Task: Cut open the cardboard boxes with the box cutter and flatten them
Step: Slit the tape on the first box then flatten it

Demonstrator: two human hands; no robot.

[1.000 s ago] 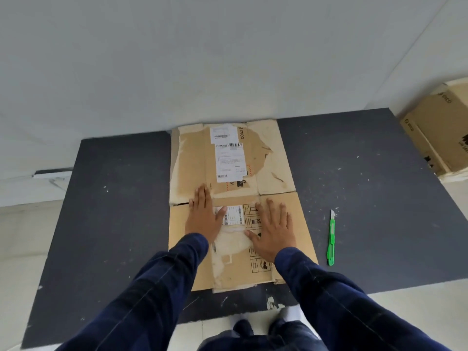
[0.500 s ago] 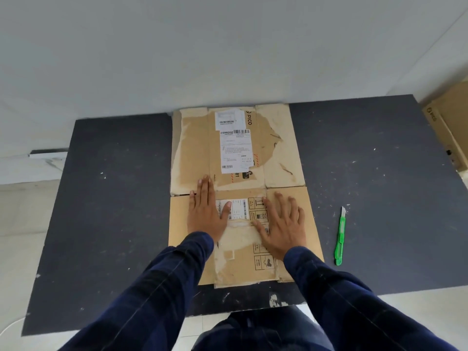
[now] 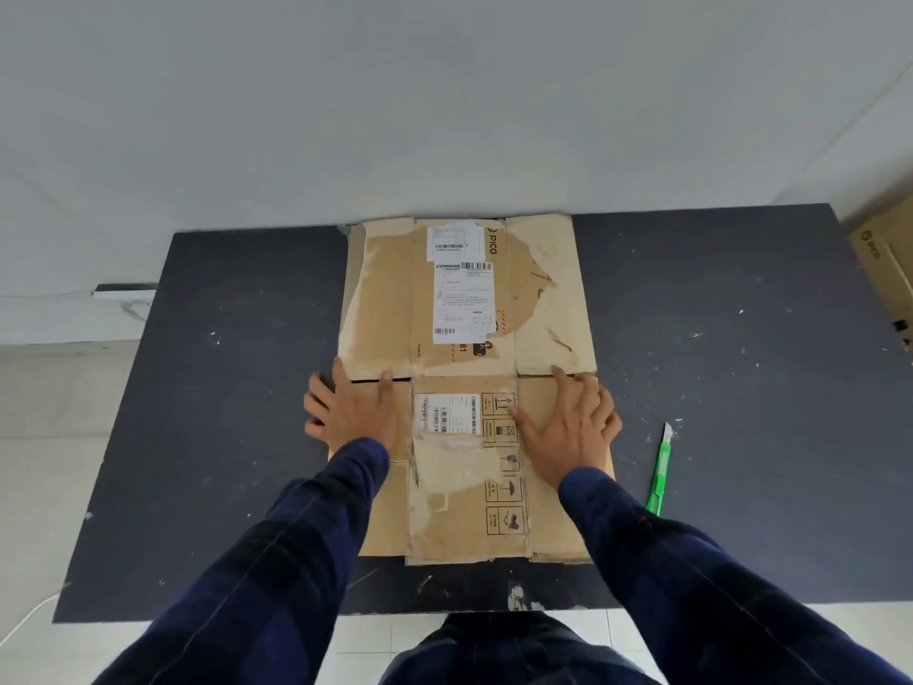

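The bench (image 3: 222, 437) is dark grey, almost black, with small white specks. The flattened cardboard box (image 3: 385, 299) is brown with pale torn patches, and its white labels (image 3: 462, 304) have black barcodes. The box cutter (image 3: 659, 474) near the bench's right edge is bright green. The sleeves (image 3: 276, 561) are dark navy with faint check lines.

It looks like a plain workroom or packing space: bare white wall (image 3: 444, 116); pale tiled floor (image 3: 49, 437); a dark, scuffed work surface (image 3: 222, 388) flecked with white; flattened cardboard (image 3: 385, 299) bearing shipping labels (image 3: 462, 299); a second carton (image 3: 889, 259) at the right edge; a green box cutter (image 3: 659, 474) lying nearby.
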